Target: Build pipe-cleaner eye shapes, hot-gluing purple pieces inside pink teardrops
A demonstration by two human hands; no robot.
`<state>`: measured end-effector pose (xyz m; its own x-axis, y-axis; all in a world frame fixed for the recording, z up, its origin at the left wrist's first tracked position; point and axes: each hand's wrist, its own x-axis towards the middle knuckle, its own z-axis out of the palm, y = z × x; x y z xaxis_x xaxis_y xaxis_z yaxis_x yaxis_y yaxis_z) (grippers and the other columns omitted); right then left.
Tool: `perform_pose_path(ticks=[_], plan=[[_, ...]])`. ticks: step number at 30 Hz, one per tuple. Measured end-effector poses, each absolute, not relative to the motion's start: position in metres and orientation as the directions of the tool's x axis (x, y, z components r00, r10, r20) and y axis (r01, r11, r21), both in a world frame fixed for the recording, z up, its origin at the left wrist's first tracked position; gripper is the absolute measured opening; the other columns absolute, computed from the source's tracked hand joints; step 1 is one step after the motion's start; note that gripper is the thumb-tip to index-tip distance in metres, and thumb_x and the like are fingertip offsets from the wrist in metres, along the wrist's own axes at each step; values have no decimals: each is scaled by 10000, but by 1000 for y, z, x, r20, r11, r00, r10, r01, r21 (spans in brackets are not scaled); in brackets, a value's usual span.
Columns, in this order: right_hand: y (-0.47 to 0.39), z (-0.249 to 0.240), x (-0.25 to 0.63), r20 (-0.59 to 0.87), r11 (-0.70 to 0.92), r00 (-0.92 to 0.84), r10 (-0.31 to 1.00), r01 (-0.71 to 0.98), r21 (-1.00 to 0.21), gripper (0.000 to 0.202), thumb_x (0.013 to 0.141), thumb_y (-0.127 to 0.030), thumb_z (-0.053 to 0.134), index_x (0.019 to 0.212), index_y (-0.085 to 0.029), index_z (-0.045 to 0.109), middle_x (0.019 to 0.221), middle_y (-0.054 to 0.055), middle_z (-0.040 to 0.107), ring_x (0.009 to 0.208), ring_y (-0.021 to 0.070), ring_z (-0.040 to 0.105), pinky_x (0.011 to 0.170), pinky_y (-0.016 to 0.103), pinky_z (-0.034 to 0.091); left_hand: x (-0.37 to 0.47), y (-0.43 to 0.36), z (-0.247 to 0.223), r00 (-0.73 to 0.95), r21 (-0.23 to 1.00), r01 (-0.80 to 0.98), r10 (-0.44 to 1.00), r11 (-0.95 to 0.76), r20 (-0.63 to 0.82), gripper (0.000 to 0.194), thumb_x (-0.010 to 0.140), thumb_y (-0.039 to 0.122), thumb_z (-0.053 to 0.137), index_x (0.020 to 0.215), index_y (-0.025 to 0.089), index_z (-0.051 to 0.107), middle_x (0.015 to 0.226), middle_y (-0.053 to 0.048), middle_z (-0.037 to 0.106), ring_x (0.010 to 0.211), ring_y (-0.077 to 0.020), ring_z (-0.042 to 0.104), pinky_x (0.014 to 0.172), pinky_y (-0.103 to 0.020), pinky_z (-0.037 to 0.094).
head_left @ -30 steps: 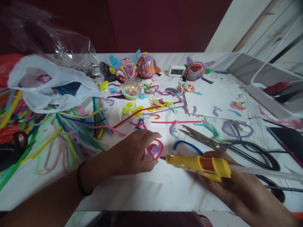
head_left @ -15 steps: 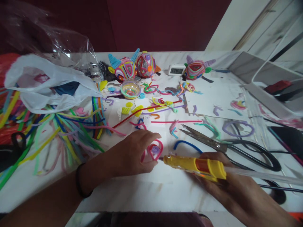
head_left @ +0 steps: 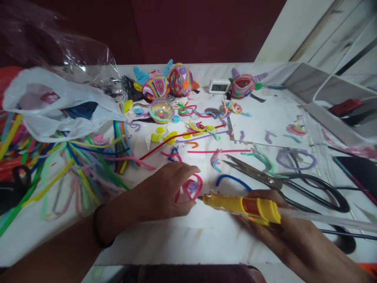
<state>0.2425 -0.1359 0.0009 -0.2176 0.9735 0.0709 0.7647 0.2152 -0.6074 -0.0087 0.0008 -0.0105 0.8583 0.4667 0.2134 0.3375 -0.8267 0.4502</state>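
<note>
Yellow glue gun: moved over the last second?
Yes, slightly: the yellow glue gun has shifted left, toward the left hand, judged against the black-handled scissors.

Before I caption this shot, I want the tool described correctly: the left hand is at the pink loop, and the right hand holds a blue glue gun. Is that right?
Not quite: the glue gun is yellow, not blue, as the head view shows. The right hand does hold it, and the left hand is at the pink loop.
</note>
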Motion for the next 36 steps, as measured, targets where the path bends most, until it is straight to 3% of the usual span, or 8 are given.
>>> perform_pose_path(ticks=[13, 19, 27, 36], plan=[[-138, -4, 243, 71, 216, -218, 973, 770, -600, 158, 956, -330, 434, 1048, -270, 547, 988, 50, 662, 819, 215, 682, 659, 317, 590, -10, 0, -8, 855, 475, 340, 477, -812, 203, 548, 782, 231, 625, 1289, 124, 449, 1219, -118, 573, 1128, -228, 539, 1004, -352, 444], [-138, -6, 244, 79, 246, -247, 966, 780, -575, 180, 977, -308, 421, 1149, -294, 471, 1030, 35, 627, 858, 189, 672, 703, 314, 592, -10, 1, -8, 858, 477, 338, 475, -811, 198, 544, 781, 221, 622, 1289, 140, 446, 1224, -114, 572, 1126, -228, 541, 997, -362, 451], [-137, -5, 242, 111, 268, -252, 961, 763, -588, 33, 978, -271, 416, 999, -269, 442, 1011, 37, 577, 833, 162, 654, 697, 278, 583, -10, 0, -9, 858, 466, 335, 469, -819, 207, 538, 782, 217, 624, 1285, 140, 447, 1219, -113, 577, 1125, -228, 544, 995, -360, 452], [-137, -6, 243, 96, 262, -257, 962, 757, -599, 140, 980, -278, 428, 1118, -284, 446, 1010, 26, 590, 792, 149, 643, 661, 275, 560, -9, 1, -7, 857, 473, 330, 469, -817, 214, 534, 774, 208, 622, 1277, 123, 462, 1199, -116, 584, 1112, -222, 552, 996, -351, 452]])
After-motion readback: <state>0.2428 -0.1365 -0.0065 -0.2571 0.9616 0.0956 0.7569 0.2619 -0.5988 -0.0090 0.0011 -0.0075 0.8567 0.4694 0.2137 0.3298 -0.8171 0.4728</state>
